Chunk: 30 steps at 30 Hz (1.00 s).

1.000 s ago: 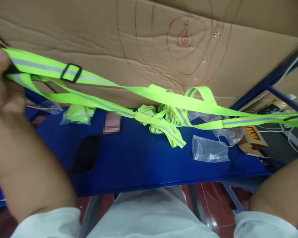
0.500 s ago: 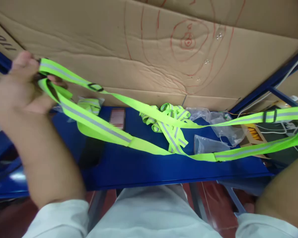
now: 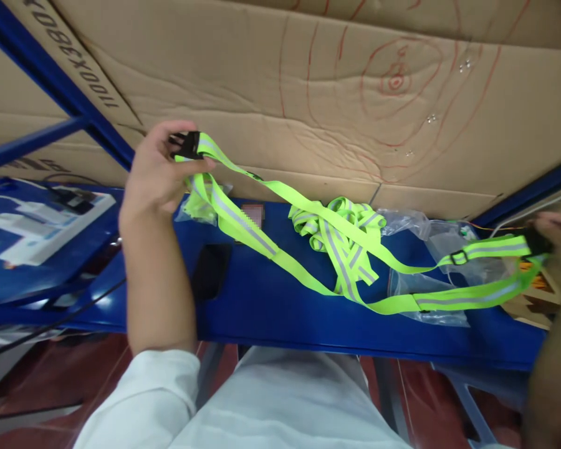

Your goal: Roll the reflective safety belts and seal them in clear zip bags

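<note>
Fluorescent yellow-green webbing with a grey reflective stripe, the strap (image 3: 308, 274), was stretched above the blue worktop (image 3: 271, 312) between the person's two hands. The right hand (image 3: 558, 249) was cut off by the frame's right edge and blurred; only its fingers showed, closed on a dark end piece of the strap, and how firmly they gripped could not be made out. A small object on the worktop near its far edge was pixelated and unreadable. A dark flat item (image 3: 210, 271) beside the left forearm was partly hidden by it.

Compared with half a second earlier, the left hand (image 3: 156, 171) had moved inward from the left margin toward the far edge of the worktop, the strap hung slacker and lower, and the right hand, previously out of view, had come into sight.

The left hand pinched the black buckle (image 3: 187, 144) at the strap's left end between thumb and fingers, raised above the worktop's far left part. From there the strap ran down and right, past a loose heap of similar straps (image 3: 341, 231) near the middle of the far edge, over clear plastic bags (image 3: 416, 224) by the right end, up to the right hand. Brown cardboard (image 3: 262, 93) with red pen lines stood behind the far edge.
</note>
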### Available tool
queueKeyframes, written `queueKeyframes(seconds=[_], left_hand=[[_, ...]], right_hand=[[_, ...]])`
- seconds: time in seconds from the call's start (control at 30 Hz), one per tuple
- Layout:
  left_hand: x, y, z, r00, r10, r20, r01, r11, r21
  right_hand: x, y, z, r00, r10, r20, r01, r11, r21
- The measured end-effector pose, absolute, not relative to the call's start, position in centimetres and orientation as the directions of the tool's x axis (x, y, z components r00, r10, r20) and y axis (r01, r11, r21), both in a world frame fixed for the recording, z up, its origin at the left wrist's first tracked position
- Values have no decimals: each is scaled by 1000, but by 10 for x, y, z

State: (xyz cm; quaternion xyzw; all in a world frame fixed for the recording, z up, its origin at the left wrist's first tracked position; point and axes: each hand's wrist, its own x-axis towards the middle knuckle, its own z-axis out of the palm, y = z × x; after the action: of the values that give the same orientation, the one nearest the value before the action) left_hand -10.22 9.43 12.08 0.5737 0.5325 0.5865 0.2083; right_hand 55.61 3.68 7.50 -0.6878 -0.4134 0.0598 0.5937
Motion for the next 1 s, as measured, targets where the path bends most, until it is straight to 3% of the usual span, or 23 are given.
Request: queueKeyframes(seconds=[0.07, 0.17, 0.27, 0.33, 0.47, 0.57, 0.67, 0.83, 1.0], left_hand=[[-100, 93, 123, -222, 822, 524, 445, -393, 804], [-98, 93, 127, -190, 737, 649, 478, -508, 716], [-99, 97, 129, -220, 619, 754, 521, -579, 627], [-99, 98, 129, -213, 577, 788, 537, -605, 588], [-97, 97, 129, -159, 612, 775, 440, -659, 610], [-94, 95, 125, -51, 704, 708, 270, -673, 689], [-88, 93, 122, 76, 779, 623, 184, -625, 759], [-69, 86, 121, 215, 743, 634, 348, -664, 661], [-57, 87, 123, 245, 715, 655, 408, -689, 599]], right_hand=[[545, 46, 63, 551, 775, 309, 598, -108, -794], [512, 58, 57, 366, 881, 300, 748, -87, -658], [455, 62, 63, 53, 936, 349, 846, 143, -514], [402, 63, 70, -193, 926, 325, 818, 335, -467], [280, 78, 74, -498, 770, 399, 678, 632, -374], [201, 94, 70, -546, 685, 482, 604, 721, -340], [155, 104, 69, -493, 635, 595, 489, 768, -414], [151, 113, 71, -430, 659, 616, 271, 746, -609], [178, 117, 77, -347, 672, 654, 304, 741, -599]])
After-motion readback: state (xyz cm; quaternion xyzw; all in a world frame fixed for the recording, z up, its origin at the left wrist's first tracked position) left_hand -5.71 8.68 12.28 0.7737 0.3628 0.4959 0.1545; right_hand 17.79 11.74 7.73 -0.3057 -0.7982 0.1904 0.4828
